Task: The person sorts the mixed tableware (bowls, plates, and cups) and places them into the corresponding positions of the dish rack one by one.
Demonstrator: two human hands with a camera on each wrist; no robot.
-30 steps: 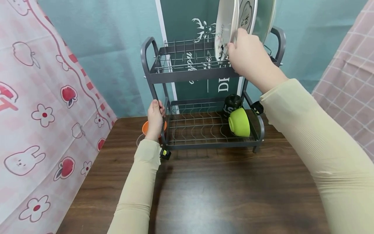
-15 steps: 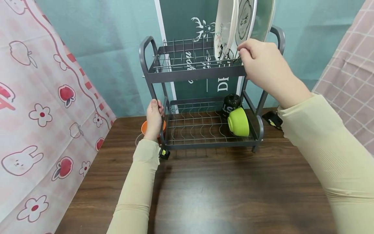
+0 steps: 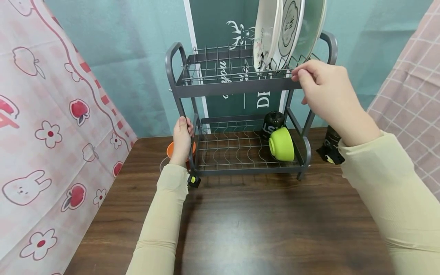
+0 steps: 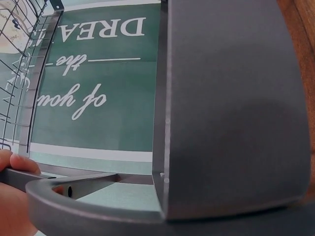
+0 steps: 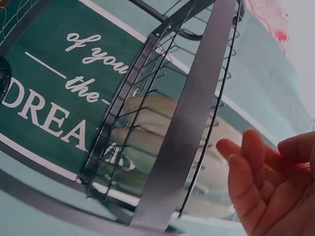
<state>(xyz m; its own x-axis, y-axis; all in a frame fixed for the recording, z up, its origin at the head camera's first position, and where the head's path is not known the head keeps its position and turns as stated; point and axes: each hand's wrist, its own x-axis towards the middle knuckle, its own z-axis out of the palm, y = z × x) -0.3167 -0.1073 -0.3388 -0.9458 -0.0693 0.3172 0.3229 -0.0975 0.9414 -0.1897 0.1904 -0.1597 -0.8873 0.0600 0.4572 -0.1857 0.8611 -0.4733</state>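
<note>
A dark grey two-tier dish rack (image 3: 230, 89) stands at the back of the table. My left hand (image 3: 181, 141) grips its left post; in the left wrist view, part of that hand (image 4: 17, 201) shows curled round the grey metal. My right hand (image 3: 331, 89) is by the right end of the upper tier's front bar, fingers loosely bent and holding nothing. Upright in that tier stand a white flower-patterned plate (image 3: 265, 34), a white plate with an emblem (image 3: 291, 28) and a pale green plate (image 3: 315, 28). In the right wrist view, the right hand's fingers (image 5: 241, 182) are beside the rack.
On the lower tier a lime-green bowl (image 3: 282, 145) lies tilted, with a black cup (image 3: 274, 121) behind it. An orange cup (image 3: 170, 149) stands behind my left wrist. Patterned cloths hang at both sides, and a teal cloth (image 3: 120, 68) hangs behind the rack.
My right hand has let go of the plates and drawn away to the right and down. The plates stand in the upper tier. The left hand has kept its grip on the post.
</note>
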